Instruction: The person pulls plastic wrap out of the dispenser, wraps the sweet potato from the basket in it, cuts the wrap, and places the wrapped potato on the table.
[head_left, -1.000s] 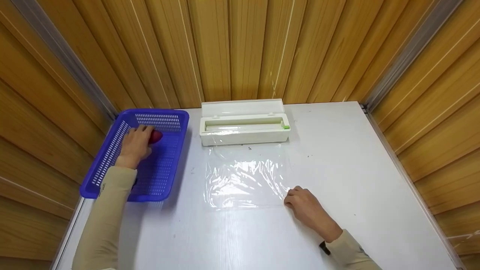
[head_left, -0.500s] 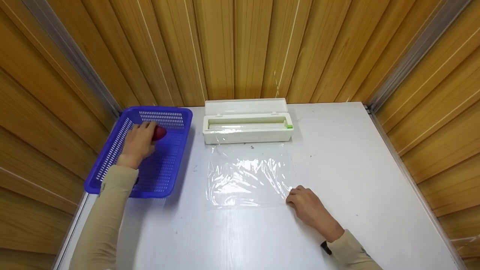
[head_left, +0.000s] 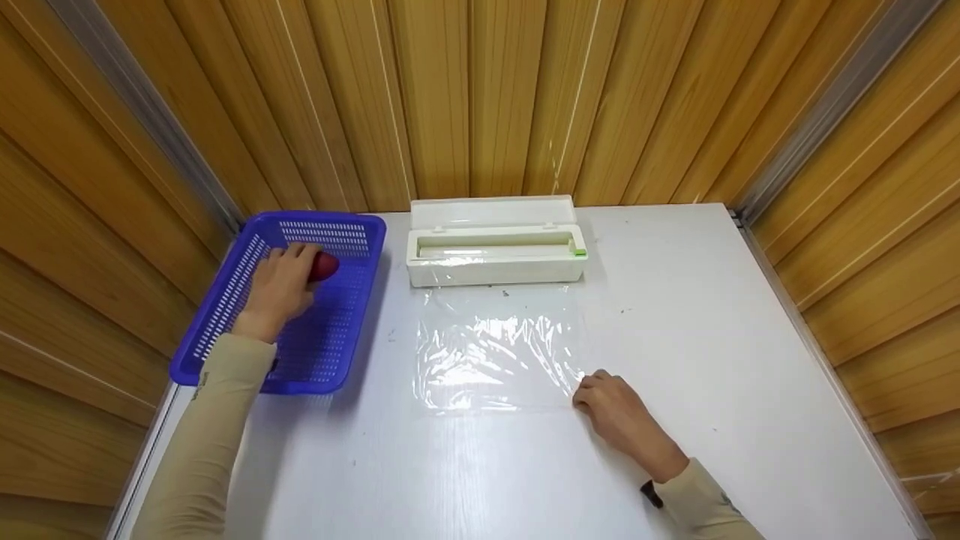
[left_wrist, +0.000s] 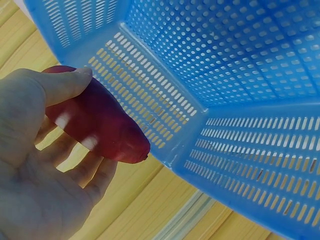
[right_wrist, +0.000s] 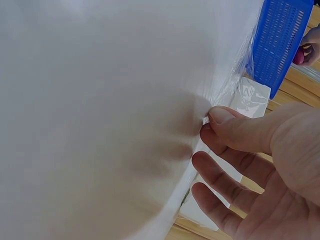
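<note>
While our left fingers (left_wrist: 67,87) clasp the red object (head_left: 325,267), our right fingers (right_wrist: 240,132) pinch the clear film (head_left: 491,360).
Around our left fingers stands the blue basket (head_left: 304,388); between left and right fingers, film runs from the white box (head_left: 540,271), probably pinned to stay flat. We read no lettering.

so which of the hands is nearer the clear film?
Right. The right hand pinches the clear film at its near right corner; the left hand is off to the film's left, over the blue basket, holding a red object.
</note>
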